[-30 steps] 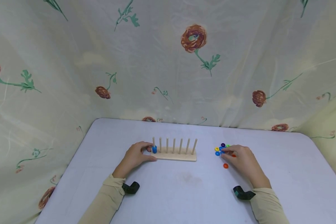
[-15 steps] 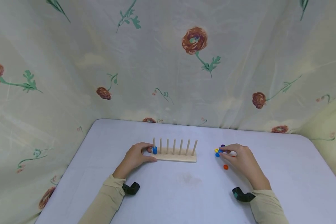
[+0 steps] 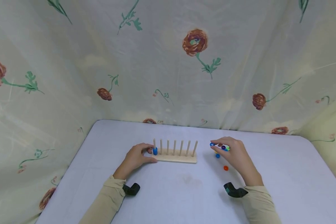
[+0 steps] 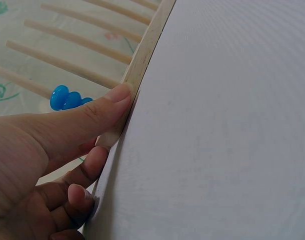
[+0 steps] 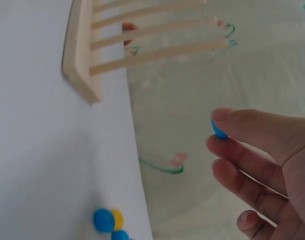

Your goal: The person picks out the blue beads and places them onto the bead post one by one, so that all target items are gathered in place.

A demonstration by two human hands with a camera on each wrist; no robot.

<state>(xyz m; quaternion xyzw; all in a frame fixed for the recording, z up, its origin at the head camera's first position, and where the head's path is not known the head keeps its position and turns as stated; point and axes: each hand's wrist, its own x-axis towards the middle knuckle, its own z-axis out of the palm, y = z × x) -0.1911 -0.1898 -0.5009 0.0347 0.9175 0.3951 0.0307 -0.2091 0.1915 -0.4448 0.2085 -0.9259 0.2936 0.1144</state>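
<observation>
A wooden peg board (image 3: 176,160) with a row of upright pegs stands mid-table. Its leftmost peg carries a short stack of blue rings (image 3: 155,151), also visible as blue rings (image 4: 67,97) in the left wrist view. My left hand (image 3: 135,157) grips the board's left end, thumb along the front edge. Off to the right of the board, my right hand (image 3: 237,154) pinches one blue ring (image 5: 219,130) between thumb and index finger, above the table. Beneath that hand lie loose rings: a blue ring (image 3: 218,156), an orange ring (image 3: 226,168) and a purple ring (image 3: 223,147).
A yellow ring (image 5: 117,219) lies against a blue one in the right wrist view. Part of the loose pile is hidden behind the right hand. A flowered curtain (image 3: 162,62) hangs along the back edge of the white-covered table (image 3: 184,199).
My right hand has picked a blue ring from the pile, lifted it and moved slightly left. The left hand keeps its hold on the peg board.
</observation>
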